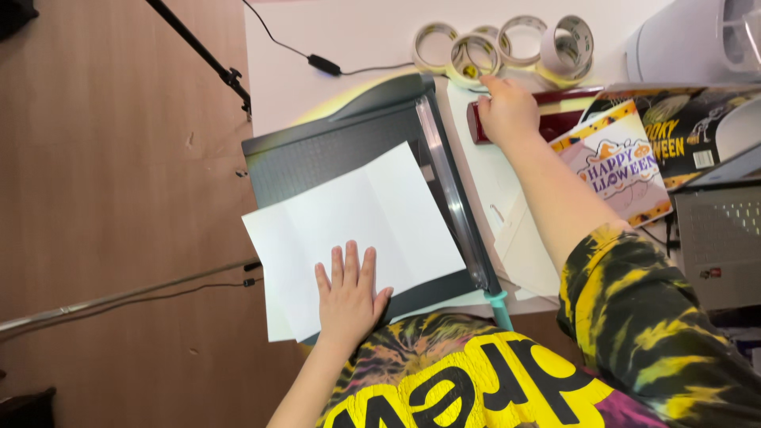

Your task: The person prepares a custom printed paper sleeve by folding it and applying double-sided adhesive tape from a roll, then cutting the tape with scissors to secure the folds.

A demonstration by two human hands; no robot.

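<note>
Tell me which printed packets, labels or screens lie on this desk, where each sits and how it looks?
Flat card packet: right of the reaching right hand, rectangular, white front with purple and orange lettering, orange patterned border.
Dark packet: partly under the first, black with yellow lettering and a small white label.
Laptop: right edge, silver; its screen is barely in view.

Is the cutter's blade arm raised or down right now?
Down. The blade arm lies flat along the edge of the paper cutter, teal handle at the near end; neither hand touches it.
</note>
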